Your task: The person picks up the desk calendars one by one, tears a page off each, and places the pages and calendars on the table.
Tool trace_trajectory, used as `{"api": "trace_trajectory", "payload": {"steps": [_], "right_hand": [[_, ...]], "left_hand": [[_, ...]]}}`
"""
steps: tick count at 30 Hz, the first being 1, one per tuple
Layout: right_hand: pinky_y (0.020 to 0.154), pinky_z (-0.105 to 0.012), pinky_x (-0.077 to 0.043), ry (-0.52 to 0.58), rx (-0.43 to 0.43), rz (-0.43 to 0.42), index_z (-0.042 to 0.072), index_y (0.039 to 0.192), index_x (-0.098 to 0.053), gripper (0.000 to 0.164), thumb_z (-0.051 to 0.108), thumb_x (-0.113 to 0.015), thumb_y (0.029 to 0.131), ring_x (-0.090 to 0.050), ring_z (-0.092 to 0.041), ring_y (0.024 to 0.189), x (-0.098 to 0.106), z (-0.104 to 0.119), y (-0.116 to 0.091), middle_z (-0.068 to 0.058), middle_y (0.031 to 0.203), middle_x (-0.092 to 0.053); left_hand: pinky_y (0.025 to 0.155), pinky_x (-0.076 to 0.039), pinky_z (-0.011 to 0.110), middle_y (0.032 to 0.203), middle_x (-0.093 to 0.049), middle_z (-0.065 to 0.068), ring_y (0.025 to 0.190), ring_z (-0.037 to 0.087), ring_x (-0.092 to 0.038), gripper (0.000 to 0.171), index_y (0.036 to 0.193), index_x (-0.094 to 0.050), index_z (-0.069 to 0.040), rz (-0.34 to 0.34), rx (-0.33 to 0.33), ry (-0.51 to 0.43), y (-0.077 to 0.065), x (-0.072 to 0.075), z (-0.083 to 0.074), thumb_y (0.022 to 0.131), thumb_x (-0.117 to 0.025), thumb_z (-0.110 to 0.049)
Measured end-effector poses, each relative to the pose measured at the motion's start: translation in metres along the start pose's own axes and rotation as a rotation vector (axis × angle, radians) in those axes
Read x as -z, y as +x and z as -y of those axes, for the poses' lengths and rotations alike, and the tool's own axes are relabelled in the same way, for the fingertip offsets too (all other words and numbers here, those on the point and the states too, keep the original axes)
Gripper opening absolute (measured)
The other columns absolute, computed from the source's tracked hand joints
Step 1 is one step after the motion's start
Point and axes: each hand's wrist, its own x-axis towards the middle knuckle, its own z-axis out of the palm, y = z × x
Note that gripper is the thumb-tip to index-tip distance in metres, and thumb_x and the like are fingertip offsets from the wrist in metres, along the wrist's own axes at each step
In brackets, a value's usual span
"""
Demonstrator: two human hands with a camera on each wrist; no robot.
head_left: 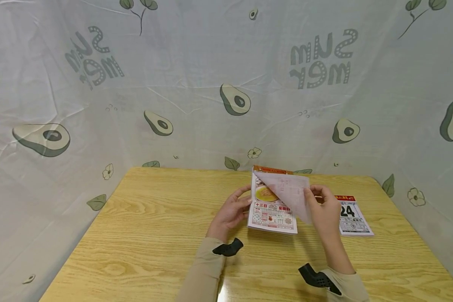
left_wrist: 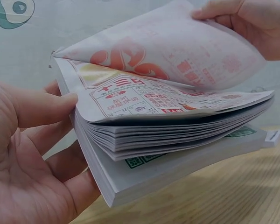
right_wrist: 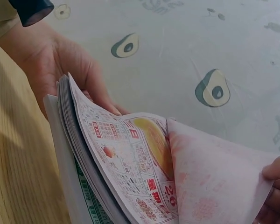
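A thick tear-off calendar (head_left: 270, 218) is held over the table, its red and yellow header at the far end. My left hand (head_left: 232, 210) grips its left edge, the thumb on the top sheet's margin and the fingers behind the block. Between thumb and fingers my right hand (head_left: 326, 212) pinches the lifted top page (head_left: 292, 195), which folds back diagonally and stays joined near the upper left corner. Beneath it shows a sheet with red print and a yellow picture. In the left wrist view, the leaves (left_wrist: 144, 140) fan apart above a thicker block with green print.
A second calendar (head_left: 355, 220) with a red header and a black 24 lies on the wooden table (head_left: 166, 218) at the right, partly behind my right hand. A pale curtain (head_left: 196, 63) with avocado prints hangs along the table's back and sides. Black straps sit on both wrists.
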Motion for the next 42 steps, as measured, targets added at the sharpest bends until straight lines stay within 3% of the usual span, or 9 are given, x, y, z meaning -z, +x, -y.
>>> {"api": "trace_trajectory", "payload": {"steps": [4,12,20,42], "right_hand": [[0.062,-0.009,-0.043,0.038,-0.106,0.038,-0.002,0.098,-0.066,0.018,0.016,-0.066,0.093,-0.052,0.006,0.068,0.002,-0.007,0.004,0.024,0.075,-0.054],[0.061,-0.015,-0.042,0.092,-0.279,0.101,0.002,0.103,-0.062,0.023,0.023,-0.063,0.095,-0.051,0.001,0.069,0.003,-0.015,0.008,0.02,0.072,-0.053],[0.066,-0.019,-0.045,0.108,-0.306,0.115,0.004,0.103,-0.061,0.024,0.027,-0.062,0.096,-0.052,-0.002,0.072,0.003,-0.014,0.007,0.017,0.075,-0.054],[0.065,-0.015,-0.043,0.22,-0.362,0.099,0.004,0.1,-0.059,0.018,0.021,-0.062,0.096,-0.051,-0.003,0.072,0.003,-0.015,0.009,0.015,0.074,-0.054]], "left_hand": [[0.07,-0.054,0.027,0.101,-0.071,-0.01,0.087,0.009,-0.066,0.038,0.129,-0.049,-0.025,0.007,0.001,-0.005,0.001,-0.001,0.001,0.101,-0.042,0.001],[0.069,-0.054,0.027,0.099,-0.072,-0.01,0.084,0.009,-0.067,0.038,0.13,-0.048,-0.023,-0.022,0.0,-0.011,0.003,-0.003,0.002,0.101,-0.043,0.001],[0.069,-0.054,0.026,0.098,-0.073,-0.01,0.084,0.008,-0.067,0.04,0.133,-0.047,-0.019,-0.029,-0.015,-0.006,0.003,-0.005,0.002,0.1,-0.041,0.003],[0.07,-0.055,0.027,0.099,-0.072,-0.009,0.085,0.01,-0.067,0.044,0.141,-0.043,-0.015,-0.099,-0.012,-0.004,0.006,-0.004,0.005,0.1,-0.044,0.0]]}}
